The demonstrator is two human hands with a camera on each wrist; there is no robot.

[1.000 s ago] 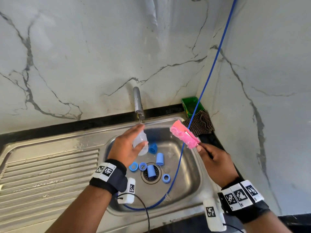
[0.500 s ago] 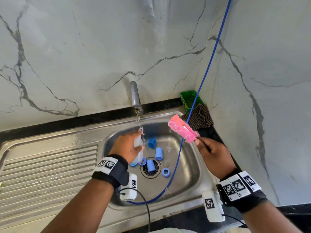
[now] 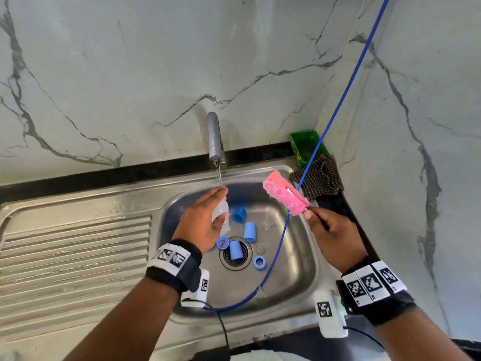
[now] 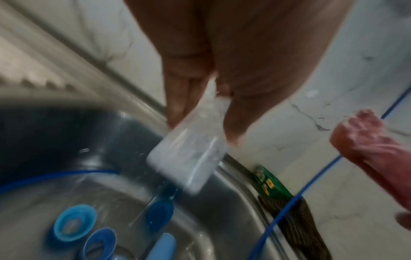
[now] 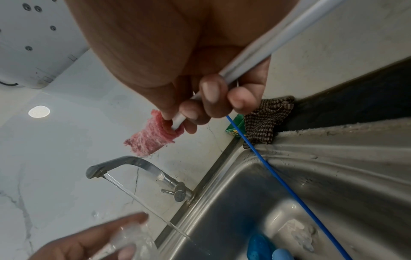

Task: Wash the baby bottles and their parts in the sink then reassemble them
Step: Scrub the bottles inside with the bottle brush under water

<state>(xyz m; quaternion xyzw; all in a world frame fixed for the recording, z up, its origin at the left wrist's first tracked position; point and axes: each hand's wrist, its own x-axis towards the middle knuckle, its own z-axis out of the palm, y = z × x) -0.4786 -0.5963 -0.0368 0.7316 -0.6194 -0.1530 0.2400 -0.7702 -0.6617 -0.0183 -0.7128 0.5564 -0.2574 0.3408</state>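
Note:
My left hand (image 3: 203,220) grips a clear baby bottle (image 3: 221,212) (image 4: 189,154) over the steel sink (image 3: 307,259), its top under the water stream from the tap (image 3: 214,138). My right hand (image 3: 335,235) grips the white handle (image 5: 251,52) of a pink sponge brush (image 3: 285,196) (image 5: 153,135), held up at the sink's right side, apart from the bottle. Blue caps (image 3: 249,231) and blue rings (image 3: 259,262) lie around the drain (image 3: 235,254). A clear teat (image 3: 268,225) lies on the sink floor.
A blue hose (image 3: 335,105) runs from the upper right down into the sink. A green box (image 3: 305,148) and a checked cloth (image 3: 321,179) sit in the back right corner. The ribbed drainboard (image 3: 73,256) is on the left. Marble walls stand behind and to the right.
My left hand has lowered the bottle and then brought its top under the running water. The brush in my right hand has stayed in about the same place.

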